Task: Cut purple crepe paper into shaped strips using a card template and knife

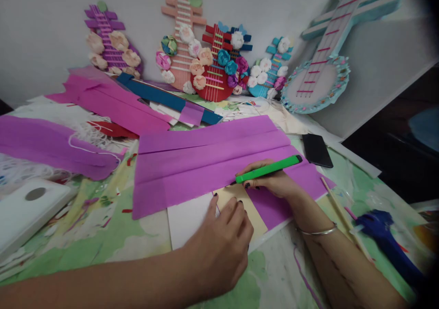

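My right hand is closed around a green cutter knife, its dark tip pointing left and down at the top edge of a cream piece of card. Fingers spread and bent, my left hand presses down on that card from the near side; nothing is gripped in it. Left of the card lies a white sheet. Both rest over a large creased sheet of purple paper. Whether the blade touches the paper is too small to tell.
Decorated toy guitars, among them a red one, lean on the wall. A black phone-like slab, a thin wooden stick and a blue glue gun lie right. At left are a white device and more purple paper.
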A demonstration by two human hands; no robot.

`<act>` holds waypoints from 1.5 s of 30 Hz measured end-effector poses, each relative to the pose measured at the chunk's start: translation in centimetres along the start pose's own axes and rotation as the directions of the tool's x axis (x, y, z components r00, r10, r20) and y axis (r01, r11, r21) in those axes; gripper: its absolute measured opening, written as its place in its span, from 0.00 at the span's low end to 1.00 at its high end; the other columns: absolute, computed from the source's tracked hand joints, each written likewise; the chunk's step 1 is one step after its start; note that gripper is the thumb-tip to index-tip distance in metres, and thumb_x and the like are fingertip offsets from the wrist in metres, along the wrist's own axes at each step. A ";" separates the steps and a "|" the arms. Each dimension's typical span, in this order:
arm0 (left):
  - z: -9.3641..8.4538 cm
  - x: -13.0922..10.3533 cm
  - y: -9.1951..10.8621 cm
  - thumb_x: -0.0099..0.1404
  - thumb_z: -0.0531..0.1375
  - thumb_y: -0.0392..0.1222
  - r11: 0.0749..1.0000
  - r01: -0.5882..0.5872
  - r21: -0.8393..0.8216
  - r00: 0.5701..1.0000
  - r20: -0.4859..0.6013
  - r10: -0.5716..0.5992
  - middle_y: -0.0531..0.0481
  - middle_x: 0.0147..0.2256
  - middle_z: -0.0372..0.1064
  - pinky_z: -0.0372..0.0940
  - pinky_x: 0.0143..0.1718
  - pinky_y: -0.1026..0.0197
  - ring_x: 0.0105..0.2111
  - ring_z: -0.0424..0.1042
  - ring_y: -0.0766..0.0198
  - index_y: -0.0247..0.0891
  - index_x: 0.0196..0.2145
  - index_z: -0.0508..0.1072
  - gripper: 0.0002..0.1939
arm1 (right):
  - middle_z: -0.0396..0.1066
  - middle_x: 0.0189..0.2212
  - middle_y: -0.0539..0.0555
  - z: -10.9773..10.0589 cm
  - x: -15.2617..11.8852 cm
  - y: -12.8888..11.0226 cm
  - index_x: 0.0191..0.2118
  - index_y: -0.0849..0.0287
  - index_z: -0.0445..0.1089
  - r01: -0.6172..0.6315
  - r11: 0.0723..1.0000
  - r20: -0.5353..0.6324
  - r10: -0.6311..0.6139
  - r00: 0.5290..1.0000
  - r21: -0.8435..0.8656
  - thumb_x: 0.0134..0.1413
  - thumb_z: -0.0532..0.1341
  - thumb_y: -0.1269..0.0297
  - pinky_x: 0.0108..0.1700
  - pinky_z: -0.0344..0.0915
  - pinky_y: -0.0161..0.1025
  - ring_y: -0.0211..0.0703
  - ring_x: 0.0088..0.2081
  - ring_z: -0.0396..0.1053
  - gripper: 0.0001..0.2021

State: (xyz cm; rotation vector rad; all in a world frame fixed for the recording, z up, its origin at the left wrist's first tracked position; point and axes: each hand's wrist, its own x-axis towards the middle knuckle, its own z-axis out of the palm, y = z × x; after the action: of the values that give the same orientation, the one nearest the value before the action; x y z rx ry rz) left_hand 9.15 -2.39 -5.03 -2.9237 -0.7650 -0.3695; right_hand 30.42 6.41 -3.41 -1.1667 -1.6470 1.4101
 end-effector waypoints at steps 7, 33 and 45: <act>0.1 0.0 0.1 0.68 0.48 0.46 1.000 0.003 0.002 1.000 -0.010 -0.003 0.29 0.53 0.64 0.56 0.52 0.30 0.55 0.60 0.38 0.26 0.53 0.66 0.24 | 0.77 0.29 0.52 -0.1 -0.1 -0.1 0.36 0.60 0.79 -0.001 1.000 0.003 0.001 1.000 0.002 0.40 0.72 0.66 0.25 0.65 0.32 0.35 0.25 0.67 0.13; 0.0 0.1 0.1 0.68 0.49 0.46 1.000 0.020 -0.019 1.000 -0.003 -0.020 0.31 0.52 0.65 0.58 0.52 0.31 0.55 0.60 0.39 0.28 0.52 0.67 0.22 | 0.75 0.26 0.52 -1.3 -0.2 0.7 0.39 0.60 0.78 -0.003 1.000 0.018 0.003 1.000 0.011 0.42 0.72 0.64 0.26 0.65 0.32 0.35 0.25 0.67 0.15; 0.1 0.0 0.1 0.68 0.49 0.46 1.000 0.019 -0.016 1.000 -0.024 -0.019 0.31 0.52 0.66 0.58 0.52 0.31 0.55 0.61 0.40 0.27 0.52 0.68 0.22 | 0.75 0.25 0.51 -1.7 -0.3 0.5 0.37 0.59 0.78 0.021 0.998 0.019 -0.020 1.000 -0.056 0.43 0.71 0.64 0.25 0.65 0.32 0.35 0.24 0.67 0.12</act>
State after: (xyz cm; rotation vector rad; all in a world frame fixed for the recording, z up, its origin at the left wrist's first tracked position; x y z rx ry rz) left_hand 9.23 -2.46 -5.08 -2.9236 -0.7904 -0.4132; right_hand 32.14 6.82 -3.53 -1.1673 -1.7167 1.3739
